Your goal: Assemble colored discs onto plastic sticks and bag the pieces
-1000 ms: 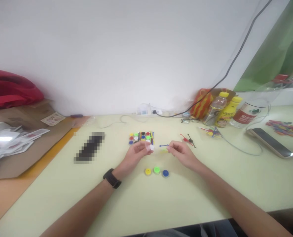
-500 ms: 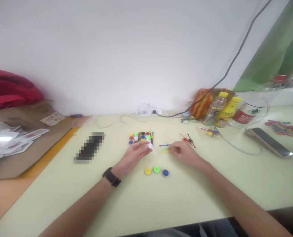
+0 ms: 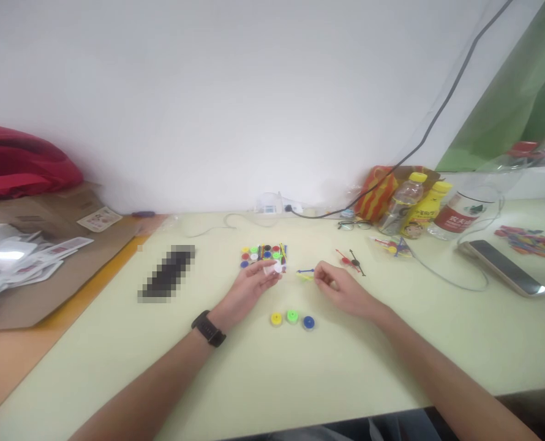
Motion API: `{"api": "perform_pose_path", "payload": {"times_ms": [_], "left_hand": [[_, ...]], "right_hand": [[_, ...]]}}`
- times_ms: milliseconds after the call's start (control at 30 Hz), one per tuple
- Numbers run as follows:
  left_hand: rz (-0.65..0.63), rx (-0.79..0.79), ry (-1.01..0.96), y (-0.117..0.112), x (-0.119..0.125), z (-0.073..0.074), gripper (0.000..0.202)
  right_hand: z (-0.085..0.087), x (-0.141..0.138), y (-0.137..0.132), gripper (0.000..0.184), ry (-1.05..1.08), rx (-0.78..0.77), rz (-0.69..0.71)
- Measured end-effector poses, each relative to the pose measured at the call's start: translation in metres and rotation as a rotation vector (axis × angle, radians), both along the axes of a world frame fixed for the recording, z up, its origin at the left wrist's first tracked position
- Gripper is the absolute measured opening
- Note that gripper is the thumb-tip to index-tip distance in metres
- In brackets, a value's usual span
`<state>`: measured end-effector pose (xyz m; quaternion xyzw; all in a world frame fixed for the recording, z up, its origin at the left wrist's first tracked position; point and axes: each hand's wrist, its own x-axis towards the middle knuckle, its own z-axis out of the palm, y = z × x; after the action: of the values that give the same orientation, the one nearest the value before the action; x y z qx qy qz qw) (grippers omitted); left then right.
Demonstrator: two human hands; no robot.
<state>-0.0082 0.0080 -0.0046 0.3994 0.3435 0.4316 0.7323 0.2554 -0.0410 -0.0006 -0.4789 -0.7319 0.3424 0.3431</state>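
My left hand [image 3: 254,280] pinches a small white disc [image 3: 278,267] with a clear part, held in front of colourful caps [image 3: 267,248] and thin sticks. My right hand [image 3: 339,286] is closed, thumb and forefinger together. A yellow arrow-shaped stick [image 3: 305,277] lies at its fingertips; whether they grip it is unclear. Just behind is a blue arrow-shaped stick [image 3: 306,271]. Nearer me stand a yellow disc [image 3: 276,318], a green disc [image 3: 293,316] and a blue disc [image 3: 308,323] in a row. Red and black arrow pieces [image 3: 351,261] lie beyond my right hand.
A phone [image 3: 506,266] and bottles [image 3: 422,209] stand on the right, with eyeglasses [image 3: 353,225] near the wall. A blurred-out dark object [image 3: 166,274] is on the left. Cardboard [image 3: 65,263] carries white packets at far left. Colourful pieces [image 3: 532,239] lie at far right.
My right hand has shifted slightly right, and the yellow stick shows more sharply beside the blue one. The white disc in my left hand has tilted, showing more of its clear part.
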Motion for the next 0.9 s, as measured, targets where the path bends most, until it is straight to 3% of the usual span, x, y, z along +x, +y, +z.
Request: {"api": "perform_pose_path", "payload": {"times_ms": [200, 400, 567, 900], "left_hand": [[0.066, 0.002, -0.022, 0.002, -0.001, -0.001, 0.023], [0.08, 0.006, -0.034, 0.003, -0.001, -0.004, 0.025], [0.071, 0.017, -0.02, 0.002, 0.0, -0.005, 0.026], [0.067, 0.027, -0.015, 0.001, 0.0, -0.003, 0.026]], "right_hand": [[0.002, -0.018, -0.008, 0.021, 0.29, -0.224, 0.198], [-0.004, -0.03, -0.012, 0.031, 0.282, -0.305, 0.286], [-0.005, -0.029, -0.011, 0.035, 0.248, -0.309, 0.285], [-0.01, -0.031, -0.012, 0.026, 0.166, -0.237, 0.256]]}}
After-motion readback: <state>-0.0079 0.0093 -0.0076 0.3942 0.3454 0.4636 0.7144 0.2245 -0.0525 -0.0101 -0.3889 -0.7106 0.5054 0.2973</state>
